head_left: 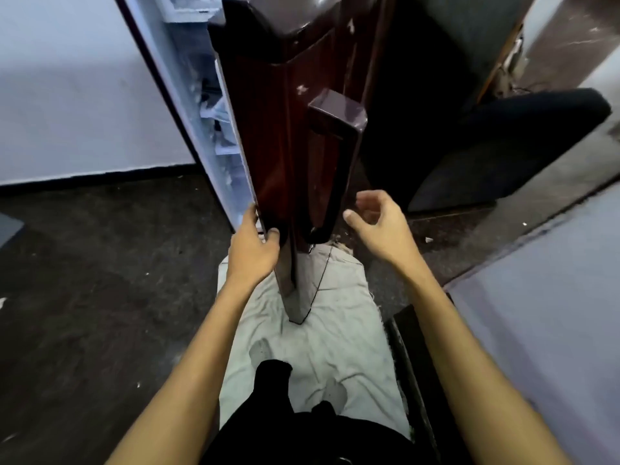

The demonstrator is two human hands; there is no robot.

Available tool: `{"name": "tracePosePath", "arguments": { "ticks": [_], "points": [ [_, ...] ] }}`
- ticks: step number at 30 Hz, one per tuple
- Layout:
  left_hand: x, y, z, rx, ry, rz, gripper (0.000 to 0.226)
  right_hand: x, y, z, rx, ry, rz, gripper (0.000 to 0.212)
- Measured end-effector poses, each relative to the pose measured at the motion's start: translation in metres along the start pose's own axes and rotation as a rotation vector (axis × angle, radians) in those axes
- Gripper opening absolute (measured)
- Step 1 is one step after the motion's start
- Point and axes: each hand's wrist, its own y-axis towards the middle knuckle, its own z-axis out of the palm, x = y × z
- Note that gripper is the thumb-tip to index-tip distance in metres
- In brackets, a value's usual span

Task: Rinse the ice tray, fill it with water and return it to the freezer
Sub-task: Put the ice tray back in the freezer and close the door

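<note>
The fridge door hides most of the interior; the shelves at upper left are a blur. The left hand's fingertips vanish behind the door's edge.

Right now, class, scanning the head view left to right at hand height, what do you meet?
Dark floor → left hand gripping the fridge door's edge → door handle → right hand, empty → black cushion.

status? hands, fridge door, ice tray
Left hand grips edge of fridge door, door ajar. Right hand free beside door handle. Ice tray not in view.
</note>
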Motion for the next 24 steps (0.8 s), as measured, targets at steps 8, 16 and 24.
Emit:
{"name": "tracePosePath", "arguments": {
  "ticks": [8, 16, 24],
  "points": [
    [0.039, 0.053, -0.052, -0.054, -0.043, -0.07, 0.052, 0.07, 0.042, 0.056, 0.271, 0.048, -0.234, 0.041],
    [0.053, 0.104, -0.086, -0.263, -0.009, -0.045, 0.072, 0.113, 0.085, 0.117, 0.374, 0.056, -0.322, 0.028],
    [0.08, 0.16, -0.111, -0.132, -0.09, 0.085, 0.047, 0.159, 0.14, 0.177, 0.344, 0.133, -0.465, 0.03]
  ]
}}
